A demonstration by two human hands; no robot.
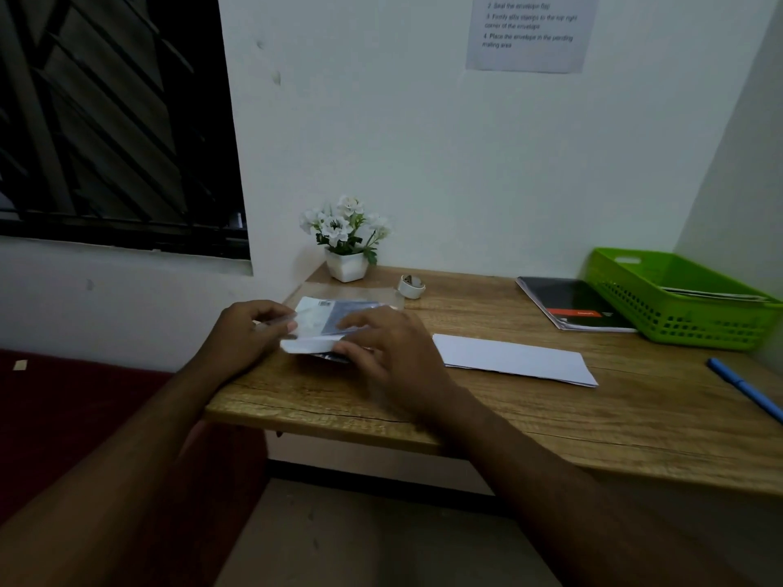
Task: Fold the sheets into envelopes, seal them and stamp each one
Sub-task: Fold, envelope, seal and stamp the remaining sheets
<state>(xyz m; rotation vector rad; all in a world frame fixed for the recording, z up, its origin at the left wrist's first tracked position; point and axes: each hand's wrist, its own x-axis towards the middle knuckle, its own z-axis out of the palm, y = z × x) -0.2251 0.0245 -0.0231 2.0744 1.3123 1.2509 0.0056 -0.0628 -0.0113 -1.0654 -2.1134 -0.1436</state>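
The left hand (250, 332) is pinching the left edge of a glossy packet (339, 317) with curled fingers. In this head view the right hand (381, 353) is lying over its right side, and blur is hiding whether it is gripping. The folded sheet (512, 360) is lying just beside them on the desk (508, 417). I judge the slick packet is risking a slip off the near corner if pulled unevenly.

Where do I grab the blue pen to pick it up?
Pinch the pen at the middle of its barrel, coming from above, with fingers on its two long sides. It lies flat and slanted on the desk, thin, with bare wood on both sides, so fingers probably fit there.
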